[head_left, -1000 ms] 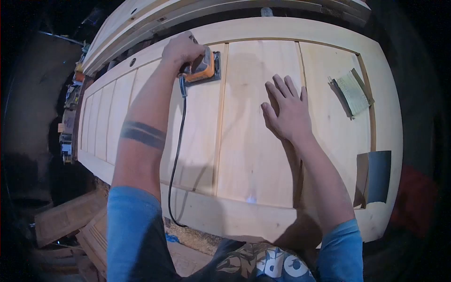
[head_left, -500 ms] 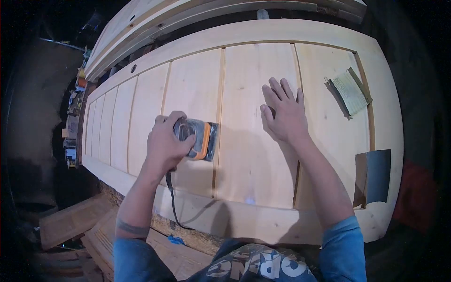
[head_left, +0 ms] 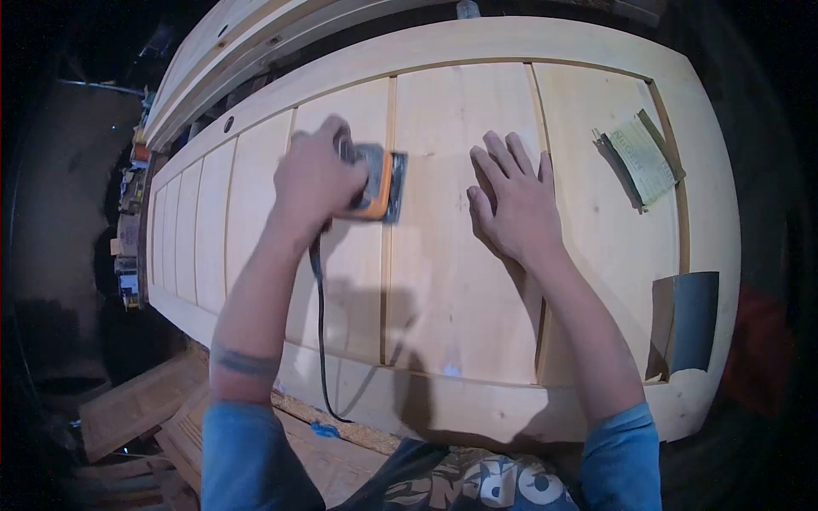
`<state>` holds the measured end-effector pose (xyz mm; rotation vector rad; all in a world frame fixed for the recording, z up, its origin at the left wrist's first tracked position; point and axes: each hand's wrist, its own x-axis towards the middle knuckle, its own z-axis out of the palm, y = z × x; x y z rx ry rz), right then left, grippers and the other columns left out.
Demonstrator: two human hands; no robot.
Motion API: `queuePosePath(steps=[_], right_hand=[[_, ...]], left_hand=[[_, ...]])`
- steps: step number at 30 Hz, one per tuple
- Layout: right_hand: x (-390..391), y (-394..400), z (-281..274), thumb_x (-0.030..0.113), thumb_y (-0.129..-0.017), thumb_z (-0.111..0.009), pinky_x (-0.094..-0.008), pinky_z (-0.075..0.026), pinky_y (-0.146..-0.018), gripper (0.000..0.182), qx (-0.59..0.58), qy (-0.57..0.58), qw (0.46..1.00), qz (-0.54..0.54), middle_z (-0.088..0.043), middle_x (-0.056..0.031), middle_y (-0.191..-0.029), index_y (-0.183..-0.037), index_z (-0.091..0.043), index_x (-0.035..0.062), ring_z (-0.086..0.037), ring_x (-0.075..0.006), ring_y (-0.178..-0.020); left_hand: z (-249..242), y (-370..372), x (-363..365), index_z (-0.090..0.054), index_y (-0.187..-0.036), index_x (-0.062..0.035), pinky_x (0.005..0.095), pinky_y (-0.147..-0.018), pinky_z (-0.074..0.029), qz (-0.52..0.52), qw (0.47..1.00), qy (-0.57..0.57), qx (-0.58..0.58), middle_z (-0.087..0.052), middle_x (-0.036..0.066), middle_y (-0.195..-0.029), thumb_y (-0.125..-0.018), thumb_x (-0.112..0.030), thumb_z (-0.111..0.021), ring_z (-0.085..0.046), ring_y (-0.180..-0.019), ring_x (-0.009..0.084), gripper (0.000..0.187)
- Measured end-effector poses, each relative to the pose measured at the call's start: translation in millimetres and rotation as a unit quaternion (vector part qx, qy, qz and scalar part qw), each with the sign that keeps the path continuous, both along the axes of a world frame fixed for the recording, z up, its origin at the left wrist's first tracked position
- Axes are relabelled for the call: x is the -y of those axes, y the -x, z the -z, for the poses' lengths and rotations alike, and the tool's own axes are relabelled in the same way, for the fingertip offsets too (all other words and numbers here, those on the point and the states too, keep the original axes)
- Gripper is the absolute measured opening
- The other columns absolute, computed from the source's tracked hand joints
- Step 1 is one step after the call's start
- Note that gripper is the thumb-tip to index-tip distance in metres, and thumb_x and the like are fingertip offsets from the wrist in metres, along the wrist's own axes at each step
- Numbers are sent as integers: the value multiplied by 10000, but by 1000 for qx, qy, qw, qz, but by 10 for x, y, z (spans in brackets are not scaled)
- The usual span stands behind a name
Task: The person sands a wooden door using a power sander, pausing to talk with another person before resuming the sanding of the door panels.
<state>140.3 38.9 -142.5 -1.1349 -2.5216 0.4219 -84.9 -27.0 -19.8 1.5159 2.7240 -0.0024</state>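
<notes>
A pale wooden panel door (head_left: 464,255) lies flat in front of me. My left hand (head_left: 319,175) is wrapped round an orange and grey electric sander (head_left: 375,183), whose pad is at a groove between two panels. Its black cord (head_left: 320,315) drops toward the near edge of the door. My right hand (head_left: 515,204) rests on the wood with its fingers spread, beside the groove on the right. It holds nothing.
A curled sheet of printed backing paper (head_left: 643,162) and a dark sheet of sandpaper (head_left: 694,322) lie on the door's right end. Behind is another wooden door (head_left: 247,60). Cluttered items (head_left: 129,221) line the left, and wooden panels (head_left: 141,400) lie low at the front left.
My left hand has pushed the sander away from me along the groove, toward the far side. My right hand has stayed in nearly the same place. The view has shifted slightly.
</notes>
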Motion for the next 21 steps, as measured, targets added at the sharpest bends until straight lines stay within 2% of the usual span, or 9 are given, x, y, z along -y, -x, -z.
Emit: queuePosePath(steps=[3, 6, 9, 11, 12, 15, 18, 21], right_hand=[[6, -5, 16, 321, -963, -548, -593, -208, -1214, 535, -9, -7, 1000, 3, -405, -84, -1558, -1458, -484, 131, -295, -299, -1491], [8, -5, 35, 320, -960, -551, -597, -213, -1209, 532, -22, -7, 1000, 3, -406, -86, -1558, -1453, -492, 127, -294, -299, -1491], [7, -9, 43, 320, -960, -548, -599, -210, -1209, 527, -17, -15, 1000, 1, -403, -88, -1561, -1448, -499, 126, -290, -297, -1494], [-22, -3, 39, 320, -963, -545, -600, -208, -1209, 531, -9, -15, 1000, -3, -400, -90, -1564, -1452, -493, 119, -289, -297, -1495], [-9, -8, 45, 320, -964, -543, -600, -207, -1209, 533, -5, -11, 1000, -4, -398, -91, -1566, -1454, -490, 116, -288, -297, -1495], [2, -16, -6, 312, -969, -534, -601, -211, -1207, 533, -3, -1, 1000, -4, -397, -100, -1564, -1456, -481, 101, -288, -300, -1496], [0, -3, -31, 302, -982, -542, -599, -205, -1209, 508, 5, 11, 1000, 4, -386, -67, -1582, -1457, -479, 132, -289, -289, -1499], [-12, -11, 40, 286, -977, -517, -599, -216, -1206, 522, -10, -1, 1000, -6, -378, -120, -1576, -1450, -474, 70, -288, -305, -1496]], left_hand=[[78, 376, -560, -647, -1153, -140, 482, -916, -540, 3, 1000, 8, 11, -687, 222, -1120, -712, -375, -735, -668, -1050, 409, 507], [63, 558, -935, -664, -1103, -128, 456, -910, -540, -16, 1000, 0, 9, -722, 170, -1105, -701, -405, -723, -676, -1067, 367, 492], [22, 426, -726, -665, -1114, -139, 454, -910, -541, -11, 999, 10, 31, -725, 181, -1072, -698, -396, -721, -680, -1054, 371, 492], [-26, 172, -298, -650, -1136, -141, 476, -892, -547, -5, 999, 28, 40, -703, 227, -1068, -709, -356, -722, -678, -1043, 392, 484], [-3, 54, -47, -626, -1174, -111, 474, -887, -537, 15, 999, 27, 13, -690, 250, -1023, -729, -384, -742, -675, -994, 422, 535], [-77, -284, 411, -612, -1185, -165, 485, -881, -536, 15, 998, 32, 57, -635, 222, -1024, -732, -351, -792, -657, -997, 411, 522], [-21, -289, 308, -607, -1179, -166, 490, -880, -534, 28, 999, 4, 46, -644, 220, -1026, -734, -358, -785, -654, -998, 415, 516], [59, 50, -377, -636, -1124, -121, 462, -885, -537, 1, 1000, 0, 10, -691, 225, -1030, -707, -378, -763, -671, -1000, 409, 506]])
